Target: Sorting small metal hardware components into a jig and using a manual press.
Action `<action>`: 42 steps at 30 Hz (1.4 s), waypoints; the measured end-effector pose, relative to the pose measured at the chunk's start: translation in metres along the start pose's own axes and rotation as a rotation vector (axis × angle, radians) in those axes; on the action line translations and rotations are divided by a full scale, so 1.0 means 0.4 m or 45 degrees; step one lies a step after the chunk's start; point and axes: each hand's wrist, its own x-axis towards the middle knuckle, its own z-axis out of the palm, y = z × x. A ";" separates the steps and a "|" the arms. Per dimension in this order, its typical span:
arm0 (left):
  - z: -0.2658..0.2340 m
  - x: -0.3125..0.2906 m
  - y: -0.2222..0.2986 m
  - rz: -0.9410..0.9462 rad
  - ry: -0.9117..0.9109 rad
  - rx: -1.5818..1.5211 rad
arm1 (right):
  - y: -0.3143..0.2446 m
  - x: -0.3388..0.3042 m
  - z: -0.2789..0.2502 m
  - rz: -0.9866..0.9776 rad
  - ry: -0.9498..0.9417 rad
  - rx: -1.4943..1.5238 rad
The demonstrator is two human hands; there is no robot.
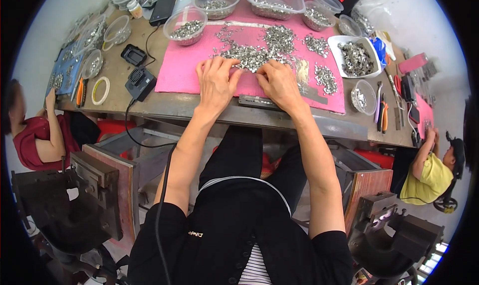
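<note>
Both hands rest on the pink mat point(184, 75); the left hand point(215, 81) lies flat, fingers spread wide, tips touching the heap of small metal parts point(259, 48) at the mat's middle; the right hand point(279, 83), fingers curled narrow, touches the same heap; four round clear bowls point(185, 25) and one rectangular clear tub point(275, 0) of parts stand along the mat's far edge; one white tray point(355, 55) sits right of the mat.

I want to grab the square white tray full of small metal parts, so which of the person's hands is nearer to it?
Right. The right hand rests on the pink mat, left of the square white tray. The left hand lies farther left, beyond the right one.
</note>
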 end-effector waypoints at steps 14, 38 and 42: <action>0.010 0.018 -0.033 -0.082 -0.098 -0.040 | 0.019 -0.061 -0.072 0.143 -0.202 0.293; -0.062 -0.057 -0.045 0.021 -0.119 -0.080 | -0.046 -0.182 -0.082 0.148 0.134 0.444; -0.072 -0.062 -0.047 0.019 -0.143 -0.047 | -0.046 -0.187 -0.067 0.116 0.177 0.419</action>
